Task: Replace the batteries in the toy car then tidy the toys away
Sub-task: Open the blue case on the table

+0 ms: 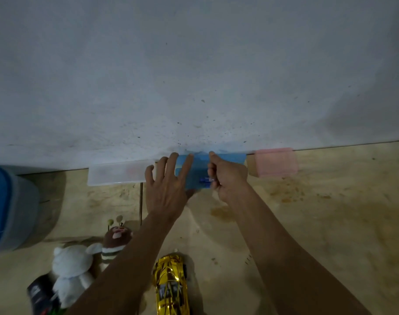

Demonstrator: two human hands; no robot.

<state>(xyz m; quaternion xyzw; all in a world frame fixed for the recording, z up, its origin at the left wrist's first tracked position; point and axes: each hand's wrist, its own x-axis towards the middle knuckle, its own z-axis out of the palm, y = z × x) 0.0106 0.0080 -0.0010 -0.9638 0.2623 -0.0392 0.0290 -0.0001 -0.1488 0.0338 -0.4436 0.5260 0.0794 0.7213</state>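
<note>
Reaching forward to the foot of the wall (194, 76), both hands are busy on a blue plastic box (195, 171) that stands on the floor (307, 223) between a clear box (116, 172) on its left and a pink box (276, 162) on its right. The left hand (168, 185) lies flat on the blue box with its fingers spread, steadying it. The right hand (228, 178) is curled up, thumb and fingers pinching something small and blue at the box's near edge; whether that is a catch, a label or a pack of batteries I cannot tell.

The toy car (170, 285), shiny gold, lies on the floor well behind the hands, close to the person, between the two forearms and nearer the left one. Its long axis runs roughly toward the wall, the same line the arms follow. So the hands are at the far end of the reach and the car at the near end; any move to it means drawing a hand straight back, and the left arm passes just beside it.

A white plush bear (72, 269) and a brown striped plush toy (115, 242) sit left of the car, with a dark canister (40, 292) at the bottom left and a large blue-and-grey tub (10, 210) at the left edge. My guess is the batteries are being fetched, and the car looks untouched.
</note>
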